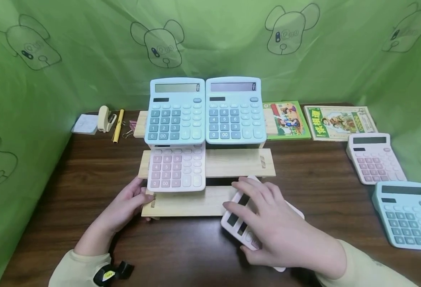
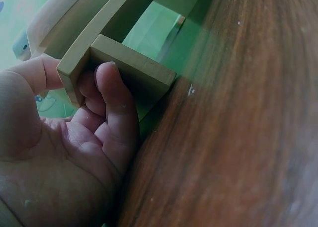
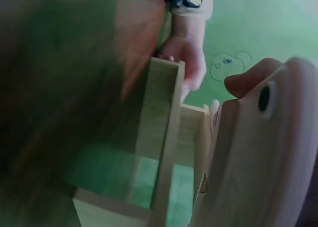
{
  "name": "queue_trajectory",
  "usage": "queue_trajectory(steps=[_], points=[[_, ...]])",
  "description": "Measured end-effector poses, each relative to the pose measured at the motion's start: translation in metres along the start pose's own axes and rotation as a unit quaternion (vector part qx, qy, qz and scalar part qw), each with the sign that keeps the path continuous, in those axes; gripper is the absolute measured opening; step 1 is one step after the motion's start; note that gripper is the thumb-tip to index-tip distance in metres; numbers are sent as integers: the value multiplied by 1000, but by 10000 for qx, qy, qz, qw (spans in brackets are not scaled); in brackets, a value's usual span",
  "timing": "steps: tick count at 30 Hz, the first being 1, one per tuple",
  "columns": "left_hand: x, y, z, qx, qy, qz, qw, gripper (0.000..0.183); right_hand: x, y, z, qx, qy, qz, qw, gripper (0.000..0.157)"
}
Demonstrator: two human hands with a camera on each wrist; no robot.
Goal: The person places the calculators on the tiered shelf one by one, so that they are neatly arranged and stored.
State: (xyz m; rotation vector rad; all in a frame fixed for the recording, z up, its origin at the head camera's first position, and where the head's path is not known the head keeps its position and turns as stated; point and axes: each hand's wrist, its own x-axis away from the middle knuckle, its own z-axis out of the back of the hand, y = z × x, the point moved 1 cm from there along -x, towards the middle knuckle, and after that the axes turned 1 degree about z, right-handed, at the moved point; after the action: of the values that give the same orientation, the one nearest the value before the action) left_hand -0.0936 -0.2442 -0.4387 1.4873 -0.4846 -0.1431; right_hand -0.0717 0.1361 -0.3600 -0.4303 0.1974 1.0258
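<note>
Calculator (image 1: 237,219) in fingers (image 1: 245,213), three (image 1: 187,129) on rack (image 1: 185,203)

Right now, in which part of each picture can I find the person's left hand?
Head: left hand left of centre, below mid-height, gripping the left end of the wooden rack.
Left wrist: left hand at lower left.
Right wrist: left hand in the upper part, right of centre.
Shared landmark: the wooden rack.
</note>
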Motion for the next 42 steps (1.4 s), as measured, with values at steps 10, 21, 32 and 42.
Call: queue_trajectory(steps=[10, 21, 32, 42], points=[[1, -1, 0, 62, 78, 23, 9999, 59, 0, 1, -17, -39, -41, 144, 9999, 87], [1, 0, -1, 210, 52, 52, 9998, 55, -2, 0, -19, 34, -91, 78, 9999, 88], [0, 1, 0, 138, 59, 74, 9999, 57, -7, 0, -25, 17, 250, 29, 9997, 85], [-1, 1, 0, 220, 17, 44, 9997, 58, -11, -2, -21, 12, -127, -598, 9981, 81]])
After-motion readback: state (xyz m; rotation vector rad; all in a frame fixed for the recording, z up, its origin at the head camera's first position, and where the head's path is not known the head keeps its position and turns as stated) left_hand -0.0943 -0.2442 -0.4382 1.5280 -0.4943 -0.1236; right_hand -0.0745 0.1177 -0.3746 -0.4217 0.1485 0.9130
